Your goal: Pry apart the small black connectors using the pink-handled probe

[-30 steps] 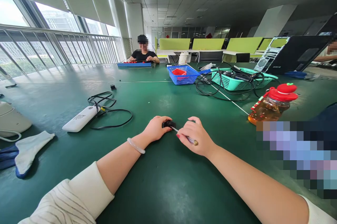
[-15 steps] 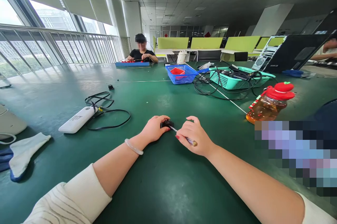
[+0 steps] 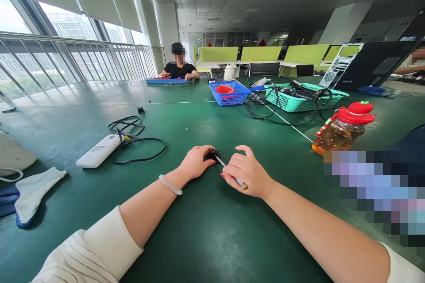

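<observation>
My left hand (image 3: 195,162) is closed around a small black object (image 3: 210,155), its thumb and fingers gripping the sides. The object rests on or just above the green table; its exact kind is too small to make out. In my right hand (image 3: 248,172) is a slim screwdriver-like tool (image 3: 239,183) with a thin silver shaft and a tan end, pinched between thumb and fingers while the index finger is raised. The shaft's tip points left and meets the black object. A pale bracelet circles my left wrist.
On the left lie a white power bank (image 3: 101,151) with a black cable (image 3: 146,140) and a blue-white glove (image 3: 38,192). Beyond stand a blue basket (image 3: 229,99), a teal basket (image 3: 294,105) with cables, and a red-lidded bottle (image 3: 341,134). Another person (image 3: 179,68) sits across the table.
The tool's shaft has tilted slightly, its tip a little higher against the black object. My right hand has shifted marginally. The person across has moved a hand to the right.
</observation>
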A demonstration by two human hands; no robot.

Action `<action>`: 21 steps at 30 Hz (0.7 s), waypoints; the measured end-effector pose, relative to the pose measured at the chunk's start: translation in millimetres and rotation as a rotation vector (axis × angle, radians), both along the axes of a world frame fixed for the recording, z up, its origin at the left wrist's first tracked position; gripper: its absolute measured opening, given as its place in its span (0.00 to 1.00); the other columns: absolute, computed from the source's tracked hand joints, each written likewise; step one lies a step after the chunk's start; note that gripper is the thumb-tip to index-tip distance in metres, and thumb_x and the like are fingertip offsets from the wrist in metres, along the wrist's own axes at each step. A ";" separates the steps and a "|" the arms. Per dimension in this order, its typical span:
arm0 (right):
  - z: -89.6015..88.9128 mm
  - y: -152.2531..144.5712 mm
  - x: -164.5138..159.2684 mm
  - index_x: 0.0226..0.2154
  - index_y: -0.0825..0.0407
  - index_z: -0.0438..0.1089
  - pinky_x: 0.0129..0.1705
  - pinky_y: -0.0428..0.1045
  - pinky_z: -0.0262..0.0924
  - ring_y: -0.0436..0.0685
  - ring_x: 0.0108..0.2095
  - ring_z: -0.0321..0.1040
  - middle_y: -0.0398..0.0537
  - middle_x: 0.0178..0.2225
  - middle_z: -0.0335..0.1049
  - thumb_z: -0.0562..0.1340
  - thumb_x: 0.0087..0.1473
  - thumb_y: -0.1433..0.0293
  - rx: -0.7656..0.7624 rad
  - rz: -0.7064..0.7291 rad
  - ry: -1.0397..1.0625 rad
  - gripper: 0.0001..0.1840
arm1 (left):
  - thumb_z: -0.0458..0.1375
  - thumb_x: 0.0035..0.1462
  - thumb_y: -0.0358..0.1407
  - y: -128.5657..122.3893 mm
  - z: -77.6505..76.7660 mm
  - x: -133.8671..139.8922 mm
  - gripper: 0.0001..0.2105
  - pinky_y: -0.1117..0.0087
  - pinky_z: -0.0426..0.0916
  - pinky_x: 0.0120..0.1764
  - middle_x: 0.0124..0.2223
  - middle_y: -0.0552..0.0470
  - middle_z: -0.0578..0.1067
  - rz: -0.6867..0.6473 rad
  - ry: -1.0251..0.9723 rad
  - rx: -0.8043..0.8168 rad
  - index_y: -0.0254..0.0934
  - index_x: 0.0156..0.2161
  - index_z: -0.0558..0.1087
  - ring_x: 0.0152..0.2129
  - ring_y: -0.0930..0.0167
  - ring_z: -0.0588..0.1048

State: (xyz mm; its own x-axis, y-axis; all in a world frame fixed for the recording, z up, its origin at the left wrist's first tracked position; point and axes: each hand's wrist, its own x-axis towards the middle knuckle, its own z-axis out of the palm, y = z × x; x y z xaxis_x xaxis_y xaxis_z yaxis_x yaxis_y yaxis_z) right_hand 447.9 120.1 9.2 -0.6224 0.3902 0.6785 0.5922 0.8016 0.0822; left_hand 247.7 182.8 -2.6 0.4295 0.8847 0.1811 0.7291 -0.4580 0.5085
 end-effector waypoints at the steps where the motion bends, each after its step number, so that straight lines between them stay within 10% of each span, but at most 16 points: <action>1: -0.7 0.6 0.4 0.24 0.50 0.67 0.55 0.57 0.48 0.51 0.26 0.59 0.40 0.21 0.64 0.54 0.60 0.71 -0.033 -0.001 0.036 0.14 | 0.61 0.54 0.36 0.0 -0.1 -0.1 0.17 0.61 0.66 0.53 0.49 0.51 0.77 0.000 0.003 0.005 0.43 0.50 0.72 0.49 0.63 0.72; 11: -6.2 9.7 12.7 0.24 0.49 0.64 0.49 0.55 0.54 0.50 0.22 0.60 0.38 0.20 0.68 0.54 0.62 0.67 -0.318 0.005 0.436 0.15 | 0.60 0.56 0.38 1.0 -2.6 -2.3 0.16 0.60 0.66 0.53 0.49 0.50 0.76 -0.015 0.020 0.002 0.43 0.51 0.72 0.50 0.62 0.71; 21: -4.0 -1.3 -3.9 0.24 0.50 0.66 0.55 0.57 0.49 0.51 0.25 0.58 0.39 0.20 0.63 0.55 0.60 0.69 -0.072 0.037 0.000 0.14 | 0.60 0.55 0.35 1.7 -3.7 -1.6 0.17 0.61 0.66 0.54 0.49 0.50 0.77 -0.009 0.032 0.023 0.43 0.51 0.72 0.49 0.63 0.71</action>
State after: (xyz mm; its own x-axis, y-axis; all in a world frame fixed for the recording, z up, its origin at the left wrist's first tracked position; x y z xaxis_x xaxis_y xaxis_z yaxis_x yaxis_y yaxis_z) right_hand 444.0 118.8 5.2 -0.6374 0.4145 0.6495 0.5617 0.8270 0.0235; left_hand 246.1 184.6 -6.3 0.4431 0.8767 0.1871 0.7411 -0.4757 0.4739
